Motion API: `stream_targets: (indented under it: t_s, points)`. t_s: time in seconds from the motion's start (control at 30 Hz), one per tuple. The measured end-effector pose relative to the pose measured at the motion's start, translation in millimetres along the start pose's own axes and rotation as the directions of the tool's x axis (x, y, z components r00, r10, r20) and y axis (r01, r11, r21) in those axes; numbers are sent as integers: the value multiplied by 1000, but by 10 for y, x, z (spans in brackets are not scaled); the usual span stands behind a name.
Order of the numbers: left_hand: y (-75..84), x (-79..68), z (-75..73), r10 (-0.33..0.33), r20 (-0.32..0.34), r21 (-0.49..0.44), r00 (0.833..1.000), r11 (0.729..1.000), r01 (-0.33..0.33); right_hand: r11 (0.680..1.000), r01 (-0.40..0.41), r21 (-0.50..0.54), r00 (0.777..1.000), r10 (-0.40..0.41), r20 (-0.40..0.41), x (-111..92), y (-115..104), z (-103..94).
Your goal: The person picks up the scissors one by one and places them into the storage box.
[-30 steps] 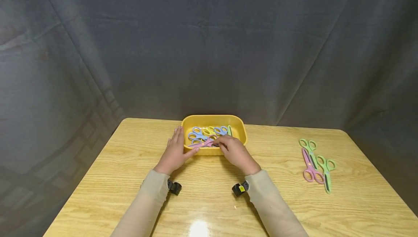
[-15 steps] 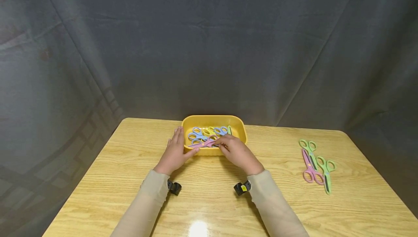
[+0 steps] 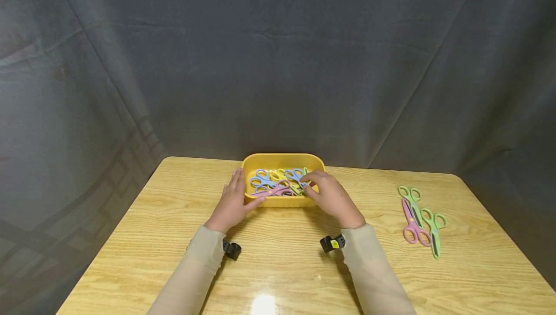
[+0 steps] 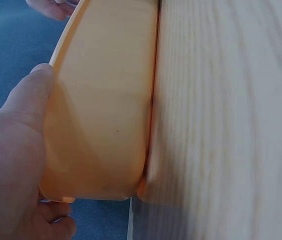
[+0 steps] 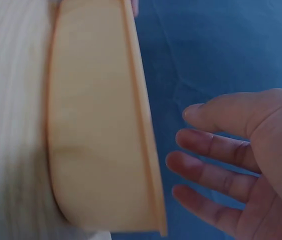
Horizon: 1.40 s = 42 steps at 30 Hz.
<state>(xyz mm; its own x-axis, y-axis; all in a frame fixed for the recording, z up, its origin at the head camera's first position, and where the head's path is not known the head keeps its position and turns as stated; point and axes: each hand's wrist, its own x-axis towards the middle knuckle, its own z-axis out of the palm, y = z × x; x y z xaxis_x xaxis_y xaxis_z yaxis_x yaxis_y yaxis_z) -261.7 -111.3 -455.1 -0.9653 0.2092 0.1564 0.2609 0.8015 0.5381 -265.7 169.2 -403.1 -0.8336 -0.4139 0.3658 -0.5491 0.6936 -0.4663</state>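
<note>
A yellow plastic bin (image 3: pixel 282 202) stands at the table's back edge. Several scissors lie inside, among them pink scissors (image 3: pixel 270 191) at the front, blue scissors (image 3: pixel 265 180) and yellow scissors (image 3: pixel 274 176). My left hand (image 3: pixel 230 208) rests against the bin's left front corner, straight fingers along the left side and thumb (image 4: pixel 33 90) on the front rim. Over the bin's right part is my right hand (image 3: pixel 334 200), its fingertips hiding some scissors. In the right wrist view, its fingers (image 5: pixel 211 172) are loosely bent, with nothing visible between them and the thumb.
On the wooden table (image 3: pixel 278 267) at the right lie pink scissors (image 3: pixel 411 219) with green scissors (image 3: pixel 414 203) partly under them. Other green scissors (image 3: pixel 435 234) lie beside these. A dark cloth (image 3: pixel 278 64) hangs behind the table.
My right hand has moved right and slightly up, away from the pink scissors. Their handles and some green scissors beside them now show. The left hand has stayed in place.
</note>
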Motion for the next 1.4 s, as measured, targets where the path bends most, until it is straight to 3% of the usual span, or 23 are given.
stream_targets:
  t_s: [0.3, 0.53, 1.0, 1.23, 1.4]
  points:
    - [-14, -22, -13, 5, -3, -2, 1000, 1000, -5, 988, -149, -46, 986, 145, -82, -44, 170, -207]
    - [-35, -23, -6, -3, 2, -10, 1000, 1000, 3, 972, -229, -48, 970, 223, -100, -101, 349, -371]
    - [-36, -4, 18, 1, 1, -16, 1000, 1000, -1, 908, -419, -25, 905, 415, -92, -394, 720, -706]
    - [-45, -15, 13, -2, -4, -15, 1000, 1000, 2, 874, -484, -46, 875, 484, -4, -505, 868, -808]
    - [-48, -11, 18, 4, -20, -17, 1000, 1000, -4, 838, -543, -49, 833, 546, 94, -558, 941, -857]
